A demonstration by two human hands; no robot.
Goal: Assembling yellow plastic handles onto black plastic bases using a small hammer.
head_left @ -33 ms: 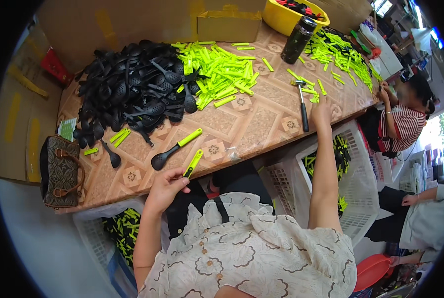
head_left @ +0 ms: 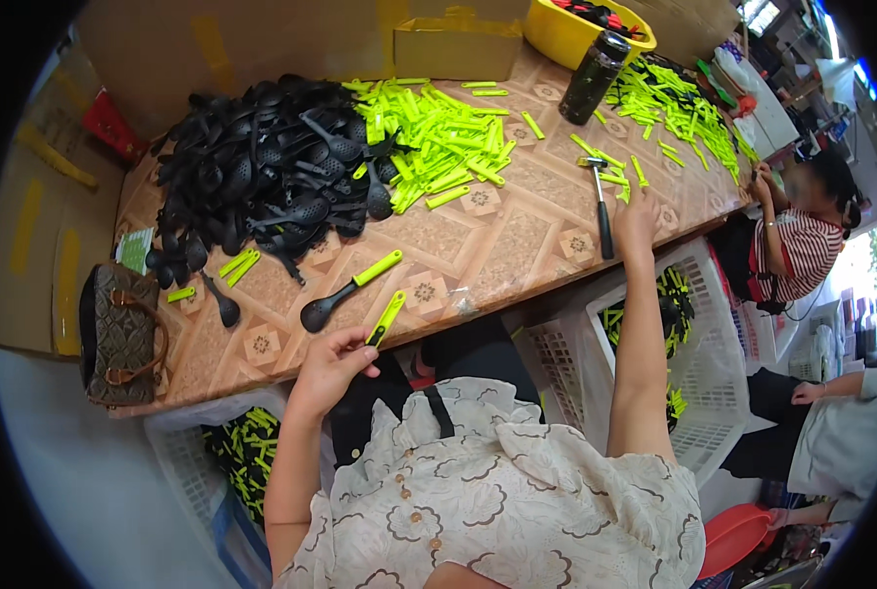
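Note:
My left hand point(head_left: 332, 371), at the table's near edge, is closed on a black utensil with a lime-green handle point(head_left: 387, 316). Its handle points up and away; the hand hides its lower end. Just beyond lies a black ladle with a lime-green handle point(head_left: 352, 292). My right hand point(head_left: 637, 218) reaches over the table's right part, beside a hammer point(head_left: 601, 208) with a black grip. Its fingertips are at a few loose green handles point(head_left: 612, 180); whether they grip one cannot be made out. A heap of black ladles and slotted spoons point(head_left: 252, 167) lies far left, against a pile of green handles point(head_left: 448, 137).
A dark bottle point(head_left: 594, 79) and a yellow tub point(head_left: 554, 31) stand at the back. A handbag point(head_left: 122, 339) sits at the left corner. Crates with green-handled utensils flank me, one at left point(head_left: 178, 481), one at right point(head_left: 718, 363). Two people point(head_left: 797, 231) are at the right.

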